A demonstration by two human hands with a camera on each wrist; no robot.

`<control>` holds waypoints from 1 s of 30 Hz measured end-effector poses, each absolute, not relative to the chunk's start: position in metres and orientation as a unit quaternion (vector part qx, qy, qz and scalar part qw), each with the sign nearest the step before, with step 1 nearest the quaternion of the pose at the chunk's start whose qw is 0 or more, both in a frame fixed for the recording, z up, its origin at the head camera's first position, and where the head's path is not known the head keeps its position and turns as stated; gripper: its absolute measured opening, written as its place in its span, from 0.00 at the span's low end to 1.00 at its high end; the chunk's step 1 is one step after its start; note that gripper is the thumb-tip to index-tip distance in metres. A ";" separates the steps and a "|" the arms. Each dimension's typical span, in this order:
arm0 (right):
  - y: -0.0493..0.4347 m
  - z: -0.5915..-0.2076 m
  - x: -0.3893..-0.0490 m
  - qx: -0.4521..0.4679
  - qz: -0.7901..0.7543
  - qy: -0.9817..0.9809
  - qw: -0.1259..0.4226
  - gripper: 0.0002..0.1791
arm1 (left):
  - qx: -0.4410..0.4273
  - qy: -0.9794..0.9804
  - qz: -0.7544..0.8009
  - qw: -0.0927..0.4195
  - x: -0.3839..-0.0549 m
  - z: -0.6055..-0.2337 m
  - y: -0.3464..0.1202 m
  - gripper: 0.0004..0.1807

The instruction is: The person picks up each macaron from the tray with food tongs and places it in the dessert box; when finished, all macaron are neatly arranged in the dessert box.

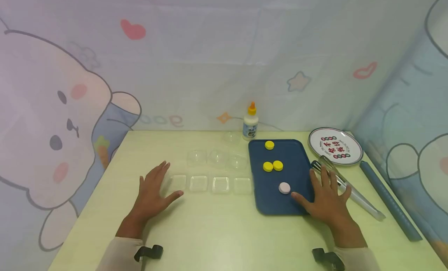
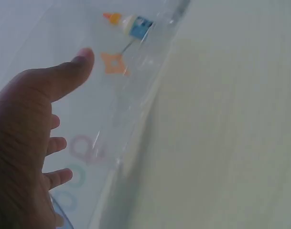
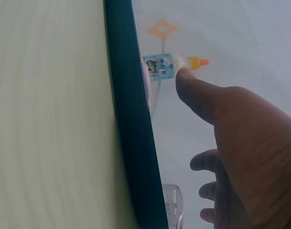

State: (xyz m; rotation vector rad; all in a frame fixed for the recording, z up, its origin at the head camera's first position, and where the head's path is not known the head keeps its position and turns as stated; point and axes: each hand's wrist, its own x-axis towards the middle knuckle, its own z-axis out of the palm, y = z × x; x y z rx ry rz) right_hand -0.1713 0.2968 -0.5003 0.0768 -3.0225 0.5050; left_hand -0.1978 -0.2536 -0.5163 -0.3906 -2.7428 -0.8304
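My left hand (image 1: 150, 197), fingers spread and nothing held, hovers at the left end of a row of small clear plastic boxes (image 1: 220, 184). My right hand (image 1: 327, 203) is also spread and holds nothing, above the right edge of a dark blue tray (image 1: 294, 154). Its thumb is close to a pale pink round disc (image 1: 284, 188) on that tray. Several yellow discs lie there too: a touching pair (image 1: 268, 166) and a single one (image 1: 269, 145) at the back. Beyond its fingertips in the head view lies a slotted, tongs-like utensil (image 1: 360, 197).
A glue bottle (image 1: 250, 125) with an orange tip stands behind the tray. More clear domed pieces (image 1: 217, 157) sit behind the box row. At the right are a white plate (image 1: 336, 146) with red print and a long blue-grey bar (image 1: 390, 201). Printed cloth walls (image 1: 210, 69) border the table.
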 end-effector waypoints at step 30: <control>0.370 -0.516 -0.199 -0.053 0.201 -0.972 0.112 0.43 | -0.275 -0.922 -0.261 0.078 -0.223 -0.486 -0.127 0.42</control>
